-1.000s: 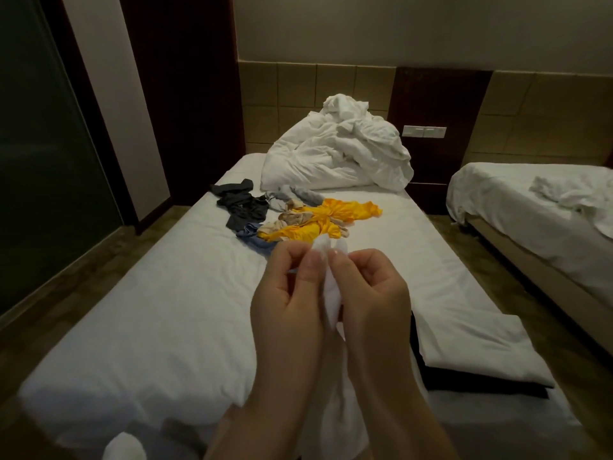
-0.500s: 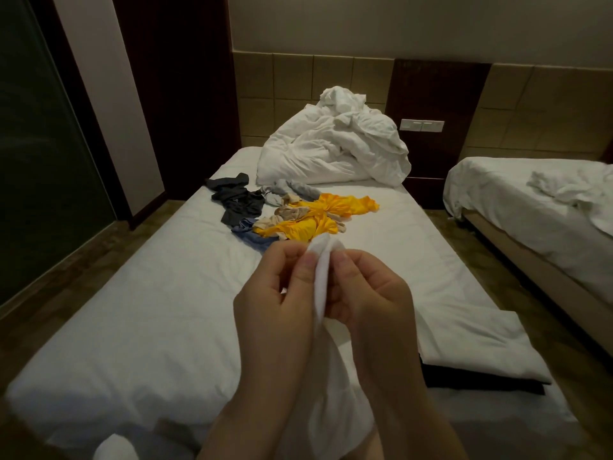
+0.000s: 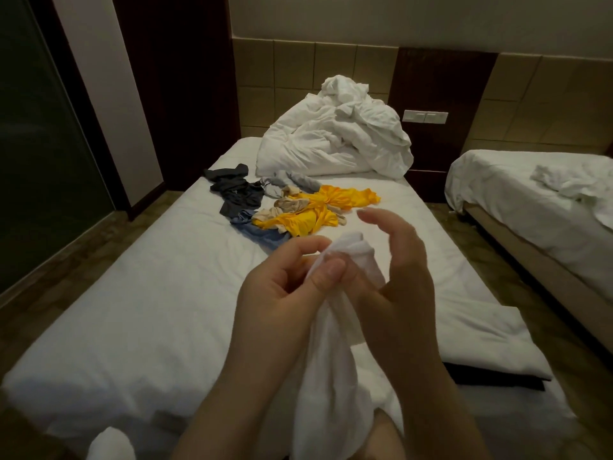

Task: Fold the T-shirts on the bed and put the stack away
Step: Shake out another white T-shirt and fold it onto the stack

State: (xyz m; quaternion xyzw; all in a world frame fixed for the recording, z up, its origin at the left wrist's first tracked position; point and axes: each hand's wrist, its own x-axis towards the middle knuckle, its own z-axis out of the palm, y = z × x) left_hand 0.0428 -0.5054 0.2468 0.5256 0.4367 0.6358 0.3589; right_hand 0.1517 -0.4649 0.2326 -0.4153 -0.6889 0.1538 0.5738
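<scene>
A dark glass panel point(image 3: 36, 167) fills the far left. On the white bed point(image 3: 132, 310), the unfolded clothes lie in a far heap. It holds a dark grey garment point(image 3: 236, 194), a blue one point(image 3: 263, 234) and a yellow T-shirt point(image 3: 318, 212), all touching. A crumpled white duvet point(image 3: 335, 144) sits beyond them.

Near the camera, the left hand point(image 3: 282, 293) pinches the top of a white T-shirt point(image 3: 331, 376) between thumb and forefinger, and the cloth hangs down between the forearms. The right hand point(image 3: 401, 277) is just beside it, its fingers loosely curved, forefinger lifted off the cloth and thumb lying against it.

Further right, a folded white piece point(image 3: 481, 340) lies on a dark piece point(image 3: 497, 381). A second bed point(image 3: 530, 214) stands at the far right.
</scene>
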